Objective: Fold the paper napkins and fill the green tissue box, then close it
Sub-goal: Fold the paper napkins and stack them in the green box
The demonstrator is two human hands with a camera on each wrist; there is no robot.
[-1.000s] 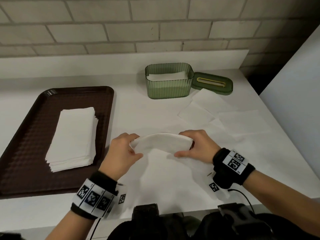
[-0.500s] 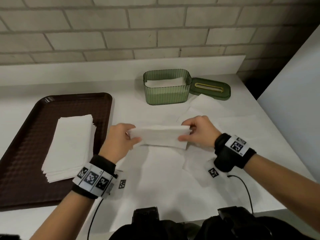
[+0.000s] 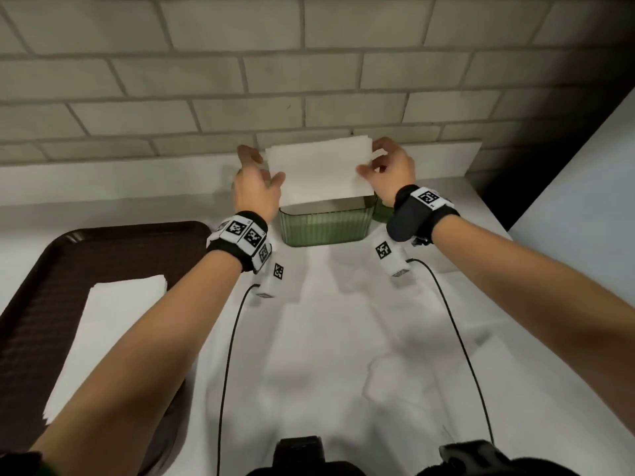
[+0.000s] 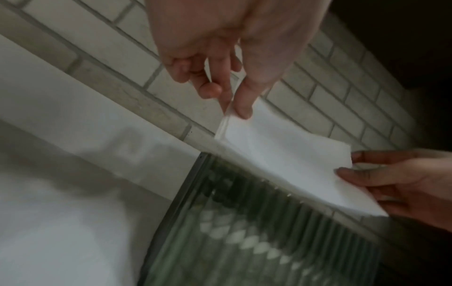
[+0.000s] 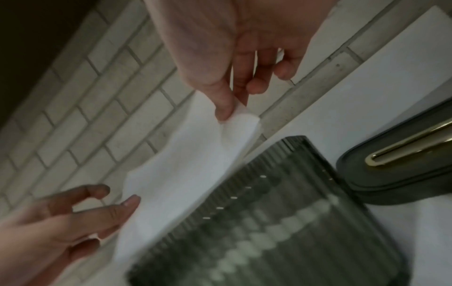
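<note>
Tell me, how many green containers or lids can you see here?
2: the green tissue box under the held napkin, and its lid lying beside it on the counter, mostly hidden in the head view.

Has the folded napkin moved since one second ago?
Yes. The napkin went away from the person, from the near table to just above the green box. Left hand and right hand pinch its ends.

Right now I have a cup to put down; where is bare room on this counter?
Bare counter lies behind the brown tray, left of the green box. The near middle, between the forearms, holds only loose flat napkin sheets. It is crowded at the box, where both hands hold a folded napkin, with the lid beside it.
</note>
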